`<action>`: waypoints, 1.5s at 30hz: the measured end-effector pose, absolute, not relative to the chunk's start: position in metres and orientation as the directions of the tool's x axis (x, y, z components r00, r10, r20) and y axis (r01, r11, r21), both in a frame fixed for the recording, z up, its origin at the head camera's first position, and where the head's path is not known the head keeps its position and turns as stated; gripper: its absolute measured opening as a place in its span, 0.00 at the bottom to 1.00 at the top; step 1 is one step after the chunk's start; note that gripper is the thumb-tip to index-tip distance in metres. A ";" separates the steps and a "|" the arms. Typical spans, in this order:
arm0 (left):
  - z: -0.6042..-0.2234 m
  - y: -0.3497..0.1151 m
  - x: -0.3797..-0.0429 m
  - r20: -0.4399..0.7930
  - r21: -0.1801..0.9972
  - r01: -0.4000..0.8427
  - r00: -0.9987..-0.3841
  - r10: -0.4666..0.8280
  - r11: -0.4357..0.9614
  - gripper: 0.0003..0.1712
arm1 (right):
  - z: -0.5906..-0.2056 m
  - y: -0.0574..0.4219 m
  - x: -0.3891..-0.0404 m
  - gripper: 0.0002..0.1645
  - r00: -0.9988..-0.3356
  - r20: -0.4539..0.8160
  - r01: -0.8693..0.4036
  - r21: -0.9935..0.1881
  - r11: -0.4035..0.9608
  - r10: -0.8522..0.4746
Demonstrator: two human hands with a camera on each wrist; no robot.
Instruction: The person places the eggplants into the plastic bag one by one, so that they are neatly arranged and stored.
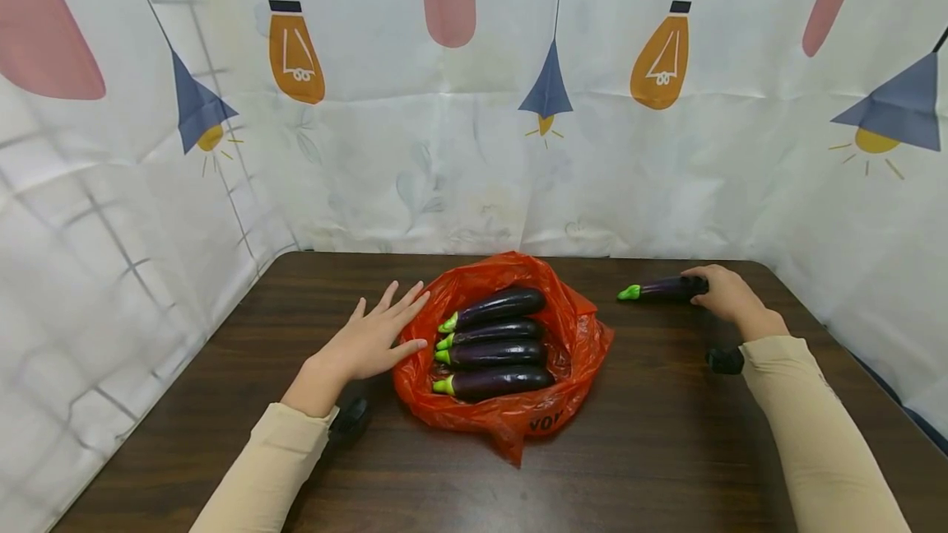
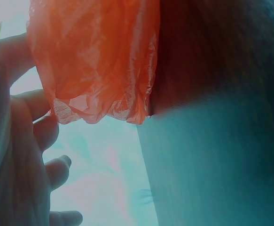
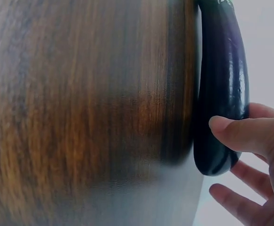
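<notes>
A red plastic bag [image 1: 511, 426] lies with its mouth wide on the table, and several dark eggplants [image 1: 494, 382] with green stem ends lie side by side in it. My left hand [image 1: 378, 336] touches the bag's left rim with its fingers spread and fairly straight; in the left wrist view the fingers [image 2: 45, 132] are at the edge of the red plastic. Off to the right, my right hand [image 1: 722, 293] grips the thick end of another eggplant [image 1: 662, 289], its green stem pointing left. In the right wrist view, the thumb [image 3: 235, 132] presses on that eggplant's side.
The dark wooden table [image 1: 629, 451] reaches back to a white curtain [image 1: 474, 171] printed with lamps and bulbs. A dark wrist camera [image 1: 724, 360] sits under the right wrist, and another wrist camera [image 1: 350, 419] by the left one.
</notes>
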State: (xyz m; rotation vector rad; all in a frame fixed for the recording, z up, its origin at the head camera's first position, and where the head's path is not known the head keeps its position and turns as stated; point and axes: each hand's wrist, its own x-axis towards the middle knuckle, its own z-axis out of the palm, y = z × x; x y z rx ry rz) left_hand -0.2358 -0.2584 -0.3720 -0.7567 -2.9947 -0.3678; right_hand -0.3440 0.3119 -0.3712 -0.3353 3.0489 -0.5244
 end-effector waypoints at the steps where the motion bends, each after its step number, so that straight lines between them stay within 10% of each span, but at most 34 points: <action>1: -0.372 -0.258 -0.236 0.088 0.220 0.472 -0.881 0.464 0.854 0.45 | -0.371 0.312 -0.344 0.33 -0.976 0.012 -0.209 -0.332 0.920 -0.217; 45: -0.370 -0.259 -0.235 0.092 0.225 0.479 -0.877 0.471 0.848 0.45 | -0.346 0.294 -0.314 0.33 -0.953 0.106 -0.303 -0.308 0.902 -0.284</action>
